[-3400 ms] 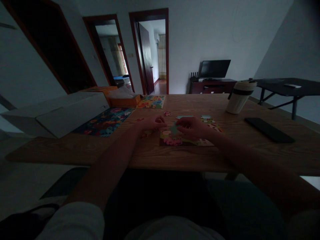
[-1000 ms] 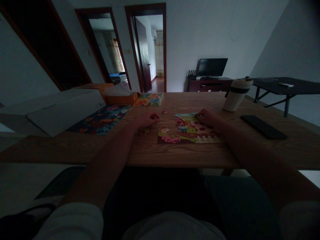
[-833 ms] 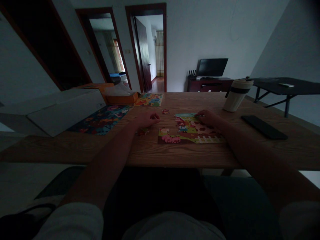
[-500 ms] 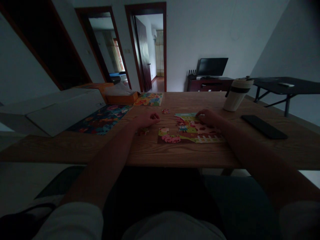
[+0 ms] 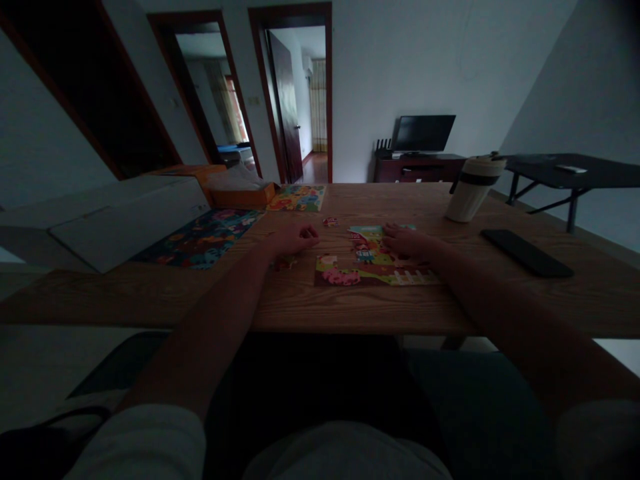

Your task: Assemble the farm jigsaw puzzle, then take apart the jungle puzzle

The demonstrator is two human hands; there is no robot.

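Note:
A partly assembled jigsaw puzzle (image 5: 345, 276) with a farm scene lies on the wooden table before me. My right hand (image 5: 406, 241) rests palm down over its upper right part, fingers stretched out and touching the pieces, hiding some of them. Left of the puzzle, my left hand (image 5: 300, 238) hovers low at the table with loosely curled fingers, a gap between thumb and forefinger; no piece shows in it. Close below that hand are loose puzzle pieces (image 5: 286, 264), partly covered. One more loose piece (image 5: 331, 222) lies beyond, between the hands.
On the left, a white box (image 5: 130, 217) stands on a dark patterned sheet (image 5: 200, 247), beside an orange tray (image 5: 245, 198) and a colourful picture sheet (image 5: 297, 198). To the right are a cream tumbler (image 5: 473, 193) and a black phone-like slab (image 5: 525, 252).
My right hand has shifted left across the puzzle, and its fingers have flattened onto the pieces. My left hand has stayed nearly still.

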